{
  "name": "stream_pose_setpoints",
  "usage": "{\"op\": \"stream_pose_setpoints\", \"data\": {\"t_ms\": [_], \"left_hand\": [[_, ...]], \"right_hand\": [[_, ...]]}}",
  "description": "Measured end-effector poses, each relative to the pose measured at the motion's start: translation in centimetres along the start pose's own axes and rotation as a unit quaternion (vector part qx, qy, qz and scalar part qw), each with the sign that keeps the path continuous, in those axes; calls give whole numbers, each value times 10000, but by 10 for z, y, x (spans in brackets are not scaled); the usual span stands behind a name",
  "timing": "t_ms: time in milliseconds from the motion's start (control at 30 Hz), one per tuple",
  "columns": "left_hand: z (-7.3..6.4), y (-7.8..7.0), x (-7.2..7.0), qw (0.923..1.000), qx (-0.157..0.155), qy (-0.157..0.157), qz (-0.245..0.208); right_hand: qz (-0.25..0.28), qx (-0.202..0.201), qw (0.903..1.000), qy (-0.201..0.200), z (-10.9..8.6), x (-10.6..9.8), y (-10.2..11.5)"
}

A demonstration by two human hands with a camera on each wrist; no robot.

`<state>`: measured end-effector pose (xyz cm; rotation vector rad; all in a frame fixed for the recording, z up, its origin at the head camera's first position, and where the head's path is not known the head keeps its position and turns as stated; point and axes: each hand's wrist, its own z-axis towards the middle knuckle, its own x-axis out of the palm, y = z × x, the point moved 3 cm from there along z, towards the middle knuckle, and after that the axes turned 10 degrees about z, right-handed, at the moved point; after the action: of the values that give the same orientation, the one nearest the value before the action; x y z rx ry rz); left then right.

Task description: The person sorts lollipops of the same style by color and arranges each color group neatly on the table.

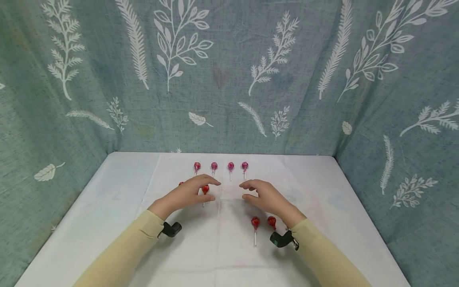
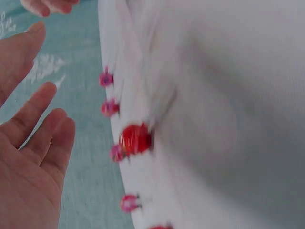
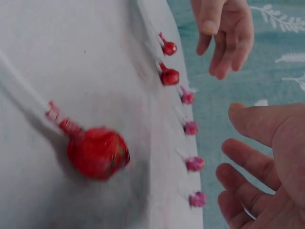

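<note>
My left hand (image 1: 191,192) hovers over the table with relaxed fingers and nothing in them. Beneath it, a red lollipop (image 1: 205,189) shows past the thumb, and another red lollipop (image 1: 181,183) is mostly hidden behind the hand. Facing it, my right hand (image 1: 268,196) is also raised, loosely bent and bare of any object. Nearer to me than that hand lie a red lollipop (image 1: 255,222) with its white stick and a second one (image 1: 271,221), partly covered by the wrist. The right wrist view shows one red lollipop (image 3: 97,152) up close.
A row of several pink lollipops (image 1: 231,166) lies along the far side of the white-covered table (image 1: 322,239), sticks toward me. Grey-green leaf-patterned curtains (image 1: 222,79) rise behind the table and on both sides. Each wrist wears a small black camera (image 1: 172,229).
</note>
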<state>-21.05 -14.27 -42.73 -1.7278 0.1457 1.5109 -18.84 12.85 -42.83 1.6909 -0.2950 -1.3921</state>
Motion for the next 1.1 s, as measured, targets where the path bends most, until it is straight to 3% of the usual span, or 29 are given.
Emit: {"op": "stream_pose_setpoints", "data": {"t_ms": [133,567,700,900,1100], "left_hand": [[3,-13,10,9998,33,66,-211],[15,-41,42,9967,174,14,-789],[19,-50,54,9958,194,139,-879],[22,-64,70,9940,182,277,-1043],[22,-76,81,9944,35,285,-1022]], "right_hand": [[54,-32,10000,-49,-13,-8,-7],[256,381,9988,-184,-58,-25,-35],[118,449,9986,-232,-71,-30,-44],[-94,314,9991,-263,-84,-33,-54],[21,182,9996,-226,-91,-34,-60]]}}
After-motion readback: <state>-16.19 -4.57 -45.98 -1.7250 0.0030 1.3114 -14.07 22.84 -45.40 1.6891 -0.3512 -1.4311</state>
